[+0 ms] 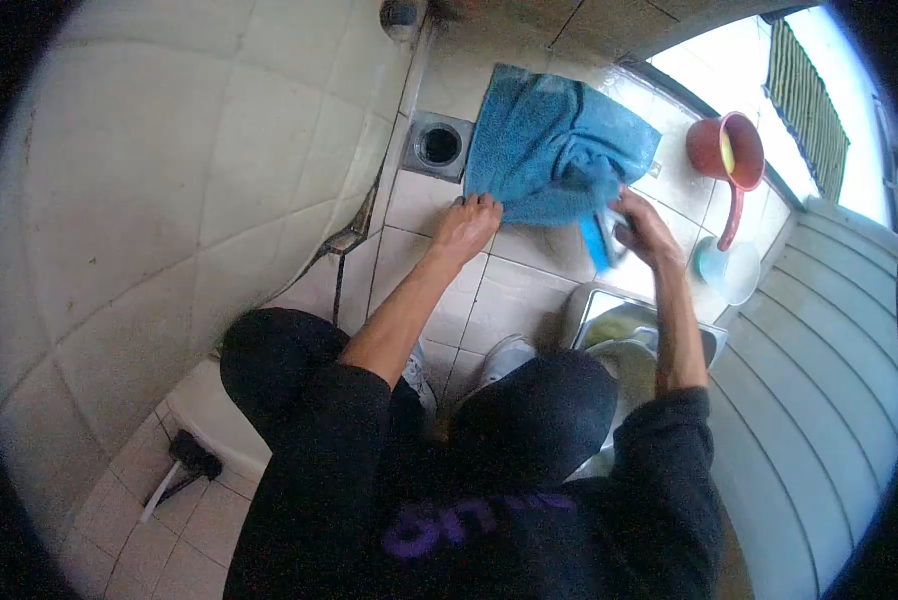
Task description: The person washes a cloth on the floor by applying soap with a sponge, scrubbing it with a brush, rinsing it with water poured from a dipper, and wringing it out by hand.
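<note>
A wet blue towel (534, 150) lies spread on the tiled floor, bunched into folds toward its right side. My left hand (467, 226) is closed on the towel's near left corner. In my right hand (646, 228), at the towel's near right edge, is a blue and white scrub brush (596, 243). The brush is smeared by motion, and its bristles are hidden. My right fingers are wrapped round its white part.
A floor drain (437, 146) lies left of the towel. To the right are a red dipper (709, 150), a pale bowl (731, 272) and a metal basin (714, 345). A black-headed brush (197, 455) lies lower left. A tiled wall (199, 150) and slatted panel (829, 400) flank me.
</note>
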{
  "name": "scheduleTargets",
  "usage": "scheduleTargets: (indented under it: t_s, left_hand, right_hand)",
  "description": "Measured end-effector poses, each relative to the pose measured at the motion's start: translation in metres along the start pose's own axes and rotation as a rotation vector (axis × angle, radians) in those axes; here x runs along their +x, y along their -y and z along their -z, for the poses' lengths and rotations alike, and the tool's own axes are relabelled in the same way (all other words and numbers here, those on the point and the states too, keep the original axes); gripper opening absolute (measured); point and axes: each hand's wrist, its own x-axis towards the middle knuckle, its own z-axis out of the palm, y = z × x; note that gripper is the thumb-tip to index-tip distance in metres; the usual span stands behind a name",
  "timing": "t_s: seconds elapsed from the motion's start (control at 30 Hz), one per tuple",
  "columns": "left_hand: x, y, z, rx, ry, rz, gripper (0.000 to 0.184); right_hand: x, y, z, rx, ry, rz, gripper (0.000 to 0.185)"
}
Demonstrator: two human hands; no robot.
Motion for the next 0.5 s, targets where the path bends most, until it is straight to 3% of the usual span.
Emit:
scheduleTargets:
  t_s: [0.07, 0.13, 0.17, 0.2, 0.27, 0.33, 0.4, 0.47, 0.5]
  left_hand:
    - [-0.001, -0.002, 0.005, -0.023, -0.019, -0.063, 0.008]
    - [-0.005, -0.005, -0.002, -0.002, -0.035, -0.098, 0.007]
    - [-0.011, -0.009, -0.006, 0.023, -0.048, -0.137, 0.007]
    - [-0.017, -0.012, -0.008, 0.019, -0.047, -0.136, 0.007]
    - [-0.031, -0.015, -0.01, -0.013, 0.152, -0.063, 0.014]
    - [-0.051, -0.019, -0.04, 0.056, 0.12, -0.097, 0.021]
    - [-0.062, -0.021, -0.046, 0.131, 0.082, -0.129, 0.028]
    - [-0.067, -0.025, -0.036, -0.014, 0.006, 0.061, 0.042]
    - [-0.067, -0.025, -0.037, -0.147, 0.16, 0.157, 0.048]
  right_hand:
    - [-0.029, 0.019, 0.024, -0.362, 0.156, -0.058, 0.015]
    - [-0.046, 0.03, 0.043, -0.757, 0.227, 0.034, 0.014]
    - [-0.038, 0.02, 0.067, -0.796, 0.211, 0.103, 0.016]
    - [-0.06, 0.047, 0.04, -1.039, 0.04, -0.034, 0.024]
    - [-0.076, 0.064, 0.002, -1.196, -0.205, -0.049, 0.033]
    - [-0.055, 0.052, -0.016, -1.446, -0.089, 0.259, 0.041]
    - [-0.047, 0.044, -0.076, -1.271, 0.101, 0.381, 0.04]
    - [-0.008, 0.001, -0.112, -1.322, 0.224, 0.633, 0.035]
    - [0.018, -0.031, -0.129, -1.344, 0.234, 0.788, 0.033]
